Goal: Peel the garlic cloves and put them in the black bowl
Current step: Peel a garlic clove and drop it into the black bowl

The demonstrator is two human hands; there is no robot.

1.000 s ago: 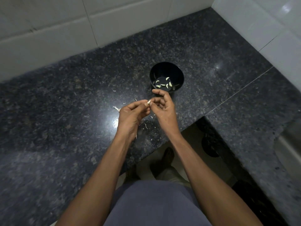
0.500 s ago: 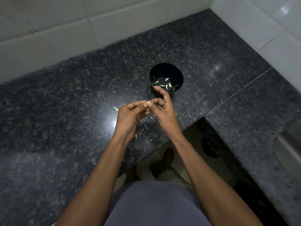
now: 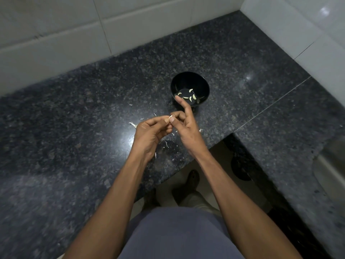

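Observation:
A small pale garlic clove [image 3: 170, 117] is pinched between the fingertips of both hands, just above the dark granite counter. My left hand [image 3: 151, 130] curls its fingers round the clove from the left. My right hand [image 3: 184, 124] pinches it with thumb and a bent finger, while its index finger sticks up toward the bowl. The black bowl [image 3: 190, 81] stands right behind the hands and holds several peeled cloves [image 3: 194, 96].
Scraps of garlic skin [image 3: 133, 124] lie scattered on the granite counter [image 3: 74, 118] around and under the hands. White tiled walls close the back and right. The counter's front edge cuts in near my right forearm, with floor and my feet below.
Both hands stay together on the clove. My right index finger has lifted and straightened toward the bowl.

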